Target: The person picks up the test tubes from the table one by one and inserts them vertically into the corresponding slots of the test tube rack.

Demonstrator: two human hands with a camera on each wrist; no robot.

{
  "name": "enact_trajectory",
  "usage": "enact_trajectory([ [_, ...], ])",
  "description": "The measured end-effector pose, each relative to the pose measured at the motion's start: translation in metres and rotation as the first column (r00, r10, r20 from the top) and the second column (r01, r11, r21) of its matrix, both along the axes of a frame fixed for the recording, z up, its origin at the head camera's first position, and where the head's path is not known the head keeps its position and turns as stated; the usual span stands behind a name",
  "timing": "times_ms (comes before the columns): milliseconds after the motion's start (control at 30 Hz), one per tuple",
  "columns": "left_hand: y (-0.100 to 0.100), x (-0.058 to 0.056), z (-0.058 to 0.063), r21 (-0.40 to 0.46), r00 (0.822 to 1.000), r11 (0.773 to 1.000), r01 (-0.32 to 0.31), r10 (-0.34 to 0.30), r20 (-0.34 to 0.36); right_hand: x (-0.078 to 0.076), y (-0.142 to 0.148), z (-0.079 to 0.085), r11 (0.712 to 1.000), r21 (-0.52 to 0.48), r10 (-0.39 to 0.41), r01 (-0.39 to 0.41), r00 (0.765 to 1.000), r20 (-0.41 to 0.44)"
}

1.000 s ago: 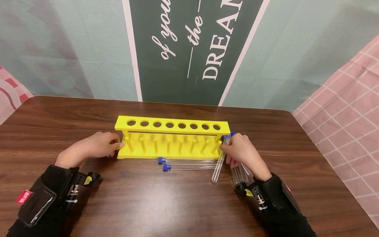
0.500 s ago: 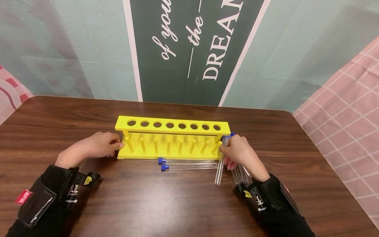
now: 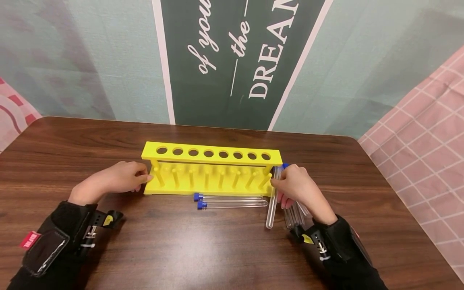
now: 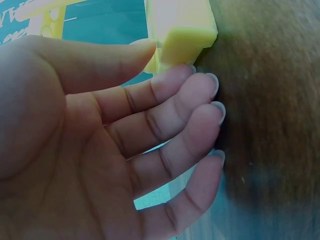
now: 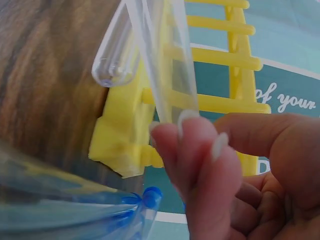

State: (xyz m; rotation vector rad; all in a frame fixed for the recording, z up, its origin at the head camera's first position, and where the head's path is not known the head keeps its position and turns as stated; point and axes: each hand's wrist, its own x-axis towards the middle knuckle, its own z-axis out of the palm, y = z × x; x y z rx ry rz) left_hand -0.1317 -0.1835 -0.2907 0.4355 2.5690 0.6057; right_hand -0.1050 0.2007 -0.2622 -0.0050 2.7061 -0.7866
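A yellow test tube rack [image 3: 212, 160] stands upright on the table, its row of round holes and pegs holding no tubes. My left hand [image 3: 125, 177] grips the rack's left base end [image 4: 187, 37], thumb on one face and forefinger against the underside in the left wrist view. At the other end my right hand [image 3: 295, 183] pinches a clear test tube [image 3: 271, 213] between thumb and fingertips. Its round end points toward me; the capped end is hidden by the hand. In the right wrist view this tube [image 5: 175, 70] crosses in front of the rack.
Two blue-capped test tubes [image 3: 232, 205] lie side by side along the rack's front edge. Several more tubes [image 3: 294, 215] lie bunched beneath the right hand and wrist. Behind the wooden table [image 3: 203, 249] hangs a printed cloth [image 3: 221, 104].
The round end of the pinched test tube has swung slightly right and toward me. The front loose tube has shifted a little left. The left hand stays at the rack.
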Motion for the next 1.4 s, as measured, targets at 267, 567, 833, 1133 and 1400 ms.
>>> enact_trajectory([
  [267,-0.001,0.000,0.001,0.000,1.000,1.000,-0.007,0.007,0.007,0.003,-0.001,0.009,1.000,-0.005,-0.013,0.013,1.000,0.008],
  [567,0.000,0.000,0.001,0.000,1.000,1.000,-0.007,0.007,0.012,0.008,0.007,0.020,0.999,-0.043,-0.031,0.032,0.999,0.027],
  [833,0.000,0.002,0.002,0.009,1.000,1.000,-0.017,0.017,0.019,0.014,0.010,0.030,0.990,-0.138,0.005,-0.001,1.000,0.030],
  [1133,0.000,0.003,0.002,0.017,1.000,1.000,-0.018,0.018,0.016,0.021,0.002,0.037,0.969,-0.220,0.118,-0.112,0.993,0.013],
  [1400,0.000,0.004,0.003,0.025,1.000,1.000,-0.013,0.013,0.017,0.026,-0.004,0.041,0.951,-0.263,0.162,-0.164,0.986,-0.033],
])
